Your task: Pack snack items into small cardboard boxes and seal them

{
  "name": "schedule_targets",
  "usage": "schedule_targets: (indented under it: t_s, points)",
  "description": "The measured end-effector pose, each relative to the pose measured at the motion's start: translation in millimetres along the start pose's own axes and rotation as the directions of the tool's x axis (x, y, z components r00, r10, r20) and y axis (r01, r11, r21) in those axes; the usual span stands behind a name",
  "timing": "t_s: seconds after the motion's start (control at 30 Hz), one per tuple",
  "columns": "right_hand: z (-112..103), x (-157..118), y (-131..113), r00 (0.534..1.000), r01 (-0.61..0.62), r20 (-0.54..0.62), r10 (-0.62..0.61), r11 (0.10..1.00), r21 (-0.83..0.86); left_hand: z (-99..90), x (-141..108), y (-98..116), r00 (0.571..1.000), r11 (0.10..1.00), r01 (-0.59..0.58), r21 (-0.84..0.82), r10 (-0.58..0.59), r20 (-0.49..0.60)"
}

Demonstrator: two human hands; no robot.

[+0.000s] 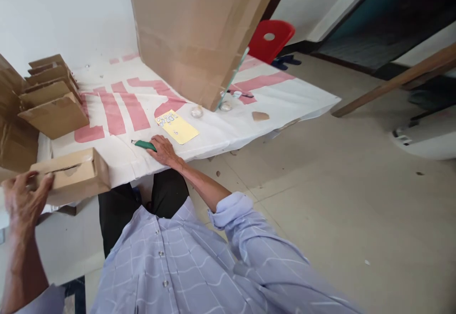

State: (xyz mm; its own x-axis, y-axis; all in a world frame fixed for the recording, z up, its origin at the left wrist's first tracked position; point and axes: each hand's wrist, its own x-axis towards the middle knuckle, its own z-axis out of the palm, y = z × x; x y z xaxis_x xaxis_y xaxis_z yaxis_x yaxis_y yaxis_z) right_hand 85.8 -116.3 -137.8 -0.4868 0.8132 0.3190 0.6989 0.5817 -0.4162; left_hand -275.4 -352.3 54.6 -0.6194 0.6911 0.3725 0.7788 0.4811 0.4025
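Along the bench, draped in red-marked white cloth above a pale tiled floor, the right hand clasps a green cutter, the left hand a carton.

Small brown cardboard box with dark slit, left of a green-handled tool

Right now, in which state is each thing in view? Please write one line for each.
Left hand: touching the small box; grip unclear.
Right hand: closed around the green knife.
Small box: top down, with a dark gap.
Green knife: held, front end uncovered.
Yellow paper: flat, written on.
Large box: standing, taped.
Cardboard row: upright.
Cloth: spread, wrinkled.
Red chair: partly hidden.
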Motion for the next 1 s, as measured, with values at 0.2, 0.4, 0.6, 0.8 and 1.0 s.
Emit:
schedule_targets:
  t_s: [0.2,0.4,0.6,0.8,1.0]
  points:
    - [5,-3,5,1.000,0.009,-0.016,-0.009,1.000,0.013,18.1,-22,39,0.999,0.998,-0.017,-0.065,0.020,0.050]
    - [7,-5,8,0.998,0.032,-0.055,-0.031,0.999,0.017,23.9,-22,36,0.999,0.994,-0.046,-0.095,0.048,0.012]
    - [5,-6,10,1.000,-0.002,-0.017,0.002,1.000,0.024,23.7,-23,42,0.998,0.995,-0.061,-0.076,0.063,0.024]
    - [-1,-3,6,1.000,-0.006,0.012,0.006,0.999,0.039,21.8,-21,44,0.996,0.994,-0.076,-0.074,0.079,0.033]
    - [1,-6,11,1.000,-0.015,-0.006,0.015,0.999,0.042,26.1,-20,44,0.995,0.993,-0.086,-0.085,0.090,0.041]
